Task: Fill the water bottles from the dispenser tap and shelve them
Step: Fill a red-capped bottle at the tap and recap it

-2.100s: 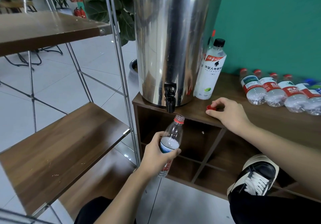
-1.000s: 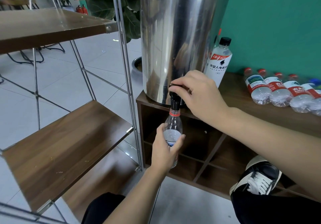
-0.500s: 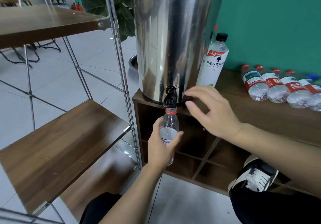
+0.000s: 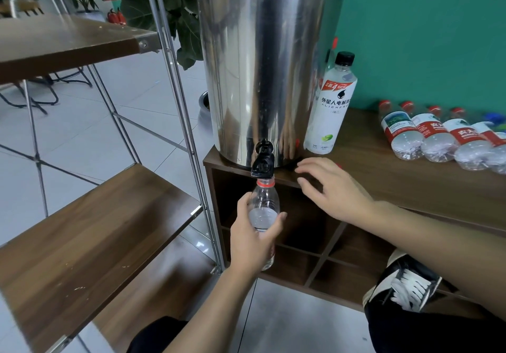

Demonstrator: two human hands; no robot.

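bottle (image 4: pixel 264 205) in left hand (image 4: pixel 253 239) — under tap (image 4: pixel 262 162)

A tall white-labelled drink bottle with a black cap (image 4: pixel 330 106) stands upright on the brown wooden tabletop (image 4: pixel 410 185), toward its back edge. A black-and-white laced sneaker (image 4: pixel 405 284) shows below its front edge. Green leafy plants (image 4: pixel 167 5) stand behind.

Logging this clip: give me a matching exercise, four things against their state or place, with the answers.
Things:
1. left hand
2. right hand
3. white drink bottle
4. red-capped bottles

States:
A. upright beside the steel dispenser
B. lying in a row on the cabinet top
C. open, holding nothing
D. gripping the clear bottle under the black tap

Pairs: 1-D, 2-C, 3-A, 4-B
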